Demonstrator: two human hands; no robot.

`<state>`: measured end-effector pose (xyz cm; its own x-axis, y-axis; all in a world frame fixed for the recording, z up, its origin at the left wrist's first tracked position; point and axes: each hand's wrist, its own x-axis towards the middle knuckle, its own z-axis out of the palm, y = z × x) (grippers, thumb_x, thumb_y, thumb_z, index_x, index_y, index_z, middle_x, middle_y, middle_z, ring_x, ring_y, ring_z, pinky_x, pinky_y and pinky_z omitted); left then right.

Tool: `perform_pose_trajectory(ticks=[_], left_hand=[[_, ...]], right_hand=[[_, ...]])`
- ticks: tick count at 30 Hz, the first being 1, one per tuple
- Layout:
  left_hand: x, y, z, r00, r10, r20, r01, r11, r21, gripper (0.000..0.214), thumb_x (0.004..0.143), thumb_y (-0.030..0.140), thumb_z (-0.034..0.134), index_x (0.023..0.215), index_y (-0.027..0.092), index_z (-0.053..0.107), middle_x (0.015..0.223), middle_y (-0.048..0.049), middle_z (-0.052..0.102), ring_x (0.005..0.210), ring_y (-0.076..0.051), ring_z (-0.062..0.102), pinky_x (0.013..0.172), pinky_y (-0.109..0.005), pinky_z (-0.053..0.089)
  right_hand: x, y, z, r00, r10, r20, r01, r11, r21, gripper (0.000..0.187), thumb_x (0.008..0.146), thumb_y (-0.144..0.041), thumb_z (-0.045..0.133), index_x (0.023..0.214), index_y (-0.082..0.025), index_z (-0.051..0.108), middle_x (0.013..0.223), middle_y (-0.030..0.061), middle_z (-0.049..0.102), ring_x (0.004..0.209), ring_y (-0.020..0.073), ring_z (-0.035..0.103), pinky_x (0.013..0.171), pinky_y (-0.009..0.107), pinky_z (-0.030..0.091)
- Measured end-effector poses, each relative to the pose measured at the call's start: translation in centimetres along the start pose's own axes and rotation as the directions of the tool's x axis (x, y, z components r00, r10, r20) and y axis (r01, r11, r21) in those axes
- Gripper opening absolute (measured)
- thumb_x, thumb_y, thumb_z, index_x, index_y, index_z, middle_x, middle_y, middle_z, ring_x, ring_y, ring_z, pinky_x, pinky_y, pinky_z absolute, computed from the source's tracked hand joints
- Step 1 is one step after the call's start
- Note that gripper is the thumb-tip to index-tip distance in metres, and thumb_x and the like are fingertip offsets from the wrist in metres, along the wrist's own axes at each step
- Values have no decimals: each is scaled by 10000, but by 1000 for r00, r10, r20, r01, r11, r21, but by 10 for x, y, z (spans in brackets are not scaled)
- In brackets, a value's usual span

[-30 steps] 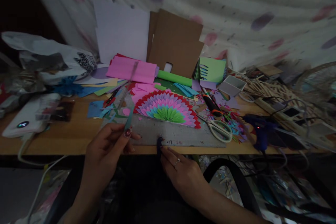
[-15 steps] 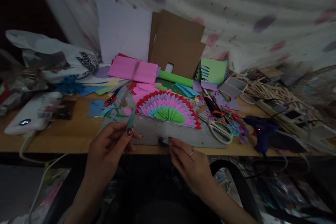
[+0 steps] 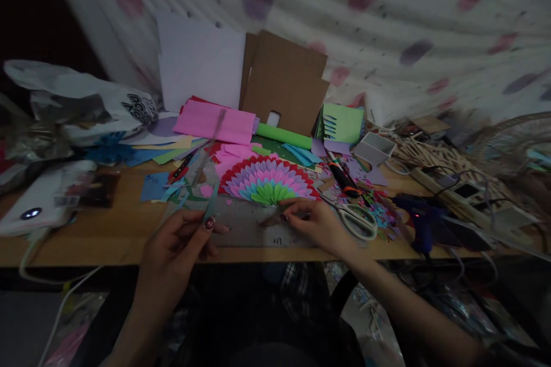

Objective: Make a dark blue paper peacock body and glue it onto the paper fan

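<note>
My left hand point(image 3: 178, 246) pinches a narrow, pointed piece of blue-green paper point(image 3: 211, 205) between thumb and fingers, tip upward. My right hand point(image 3: 316, 223) is over the grey board point(image 3: 241, 229), its thumb and fingertips drawn together. A small, blurred brownish thing point(image 3: 270, 221) shows at those fingertips; I cannot make out what it is or whether it is held. Just beyond lies a pleated paper fan point(image 3: 271, 180), layered in red, purple, pink, blue and green. To the right of my right hand rest scissors point(image 3: 359, 222) with pale handles.
A blue glue gun point(image 3: 419, 221) with a lit red light stands on the right, near paper scraps point(image 3: 385, 215). Farther back are a pink paper stack point(image 3: 215, 120), a green roll point(image 3: 284, 136) and brown cardboard point(image 3: 284, 80). A white device point(image 3: 43, 200) lies left.
My right hand has moved up and forward from the board's near edge, closer to the fan's base. The left hand still holds the paper piece. The view has shifted slightly.
</note>
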<state>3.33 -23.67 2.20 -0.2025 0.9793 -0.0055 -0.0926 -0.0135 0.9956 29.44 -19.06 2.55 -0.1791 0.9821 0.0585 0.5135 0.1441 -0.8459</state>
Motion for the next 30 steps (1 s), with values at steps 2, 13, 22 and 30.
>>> perform_pose_trajectory(ticks=[2, 13, 22, 30], left_hand=[[2, -1, -3, 1000, -3, 12, 2, 999, 32, 301, 762, 460, 808, 832, 220, 640, 740, -3, 782, 518, -132, 614, 510, -235, 522], [2, -4, -5, 999, -36, -39, 40, 995, 89, 336, 736, 513, 808, 850, 219, 692, 781, -24, 806, 580, -147, 632, 576, -245, 529], [23, -17, -17, 998, 66, 11, -66, 947, 316, 333, 726, 528, 750, 869, 227, 767, 783, -46, 832, 812, -274, 796, 769, -349, 623], [33, 1, 6, 955, 285, 85, -276, 742, 611, 247, 762, 432, 677, 907, 308, 834, 959, -51, 845, 902, -307, 772, 842, -408, 577]], right_hand=[[9, 3, -4, 997, 55, 50, -57, 997, 48, 113, 732, -230, 686, 673, -186, 771, 1013, 86, 805, 937, 240, 744, 791, 327, 553], [19, 2, -8, 933, 323, 157, -357, 886, 297, 184, 645, -341, 815, 624, -166, 761, 639, 11, 714, 502, 82, 522, 470, 191, 405], [37, -25, 3, 919, 389, 66, -366, 780, 508, 225, 637, -327, 834, 575, -167, 687, 597, -5, 638, 557, 90, 527, 503, 194, 421], [50, -52, -2, 936, 353, -15, -289, 790, 541, 114, 704, -250, 802, 640, -176, 744, 692, -7, 669, 628, 88, 516, 577, 214, 399]])
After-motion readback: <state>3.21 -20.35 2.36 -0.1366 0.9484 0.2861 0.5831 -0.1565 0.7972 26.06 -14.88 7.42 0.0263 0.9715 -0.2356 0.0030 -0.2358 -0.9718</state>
